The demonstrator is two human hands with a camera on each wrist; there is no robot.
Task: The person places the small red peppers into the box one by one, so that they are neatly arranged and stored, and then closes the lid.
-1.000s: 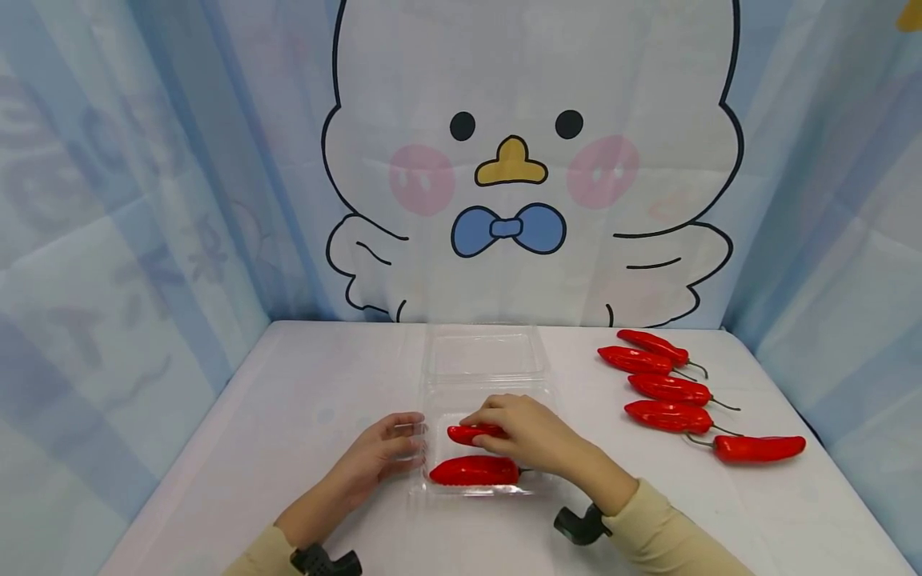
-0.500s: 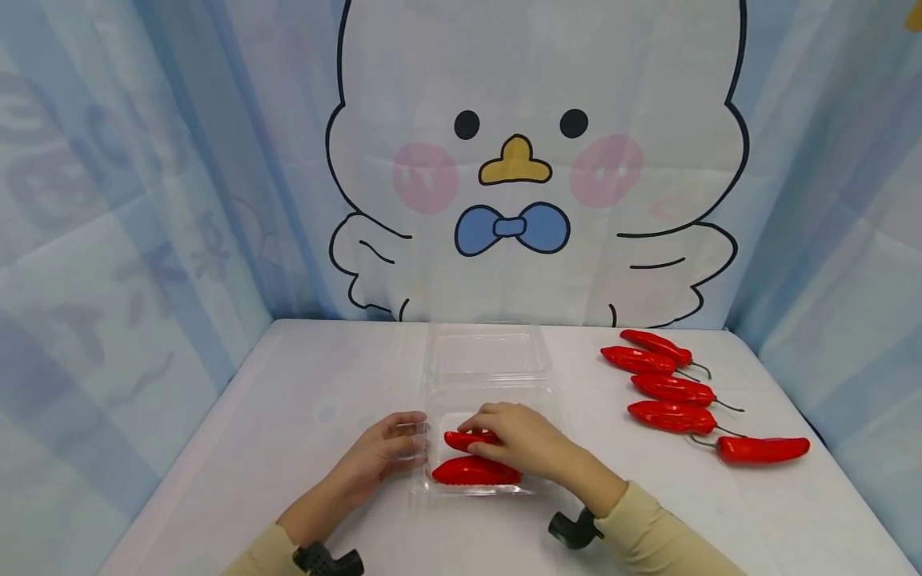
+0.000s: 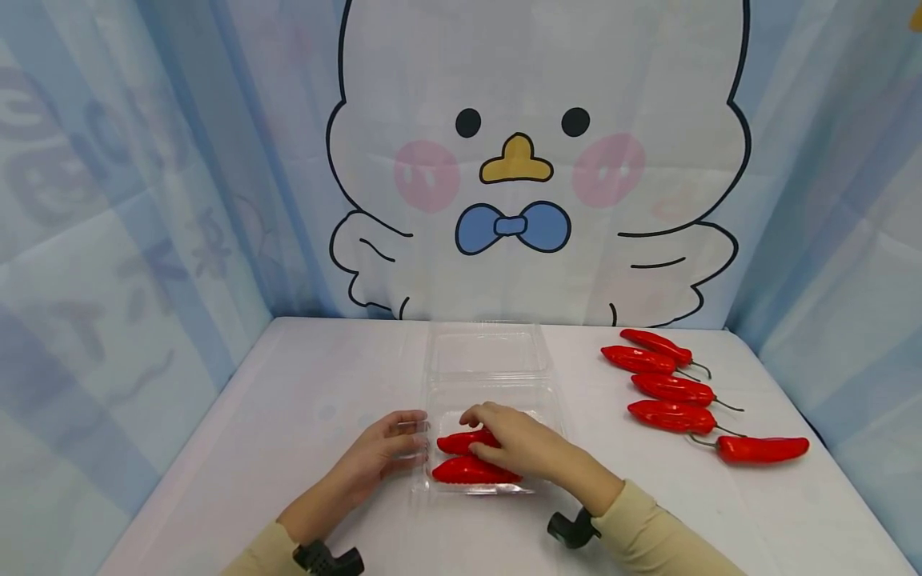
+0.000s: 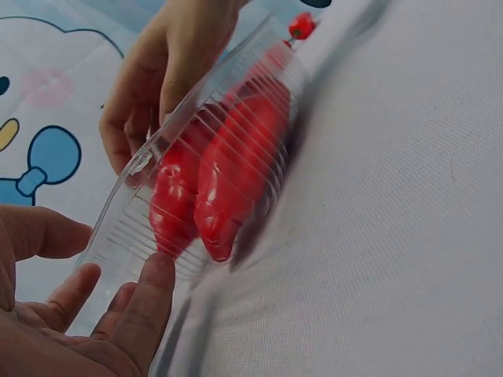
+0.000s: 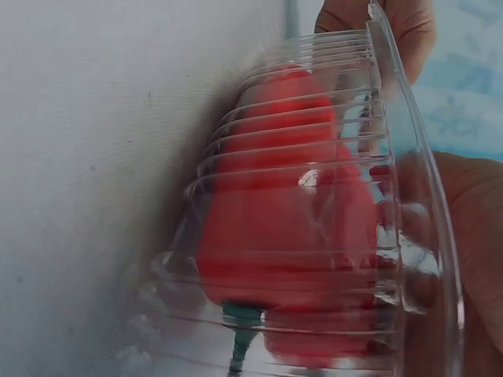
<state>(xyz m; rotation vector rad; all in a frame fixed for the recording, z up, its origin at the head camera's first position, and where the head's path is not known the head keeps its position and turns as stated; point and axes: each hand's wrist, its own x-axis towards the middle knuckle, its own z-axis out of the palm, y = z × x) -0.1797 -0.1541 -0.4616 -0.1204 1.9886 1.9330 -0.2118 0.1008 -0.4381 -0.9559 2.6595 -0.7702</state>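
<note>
Two red chili peppers lie side by side in a clear plastic clamshell box [image 3: 497, 490], its lid folded back flat. The front chili pepper [image 3: 475, 470] shows almost whole; the rear chili pepper [image 3: 461, 442] is partly covered by my right hand [image 3: 529, 440]. That hand reaches over the box wall, its index finger raised off the rear pepper and its thumb low beside it. Against the box's left side rests my left hand [image 3: 382, 452]; extended fingertips [image 4: 159, 271] touch the ribbed wall in the left wrist view. In the right wrist view, a green stem [image 5: 241, 338] shows through the plastic.
Several more chili peppers lie at the right of the white table [image 3: 324, 368], among them a lone chili pepper [image 3: 763, 450] turned the other way. The open lid [image 3: 490, 352] extends toward the back edge. A printed curtain [image 3: 533, 280] hangs behind.
The rear pepper has settled a little leftward and nearer the front one. My right hand's fingers have spread from around it, showing more of the pepper. The left hand stays at the box side.
</note>
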